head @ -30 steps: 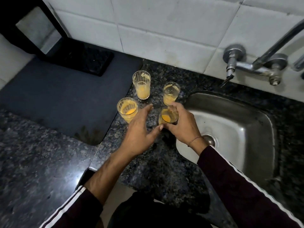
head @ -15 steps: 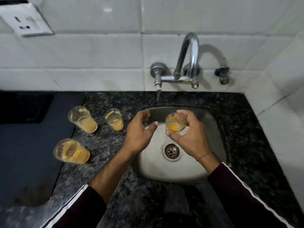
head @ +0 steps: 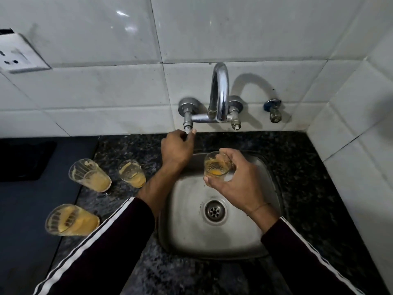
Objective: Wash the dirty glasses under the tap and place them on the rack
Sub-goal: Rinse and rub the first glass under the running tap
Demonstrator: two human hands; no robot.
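From the head camera I saw my left hand (head: 176, 149) reaching up to the wall, its fingers curled closed around the small metal tap handle (head: 188, 129) at the left end of the chrome wall-mounted tap (head: 220, 96). No water showed at the spout.

My right hand (head: 234, 179) was wrapped around a small clear ribbed glass with orange residue at its bottom (head: 215, 167), thumb on the near side and fingers behind, holding it tilted above the back part of the square stainless steel sink (head: 265, 241). The round drain (head: 214, 210) lay below it, nearer to me.

Three more clear glasses with orange drink left in them stood on the dark speckled granite counter (head: 308, 177) to the left of the sink: one (head: 131, 173) just beside my left forearm, a larger one (head: 89, 177) further left, and a third (head: 71, 220) nearest me, by my left sleeve. A dark grey mat (head: 25, 231) covered the counter left of them.

A white wall socket (head: 19, 54) sat on the white tiles at far left, and a small capped valve (head: 274, 109) to the right of the tap.
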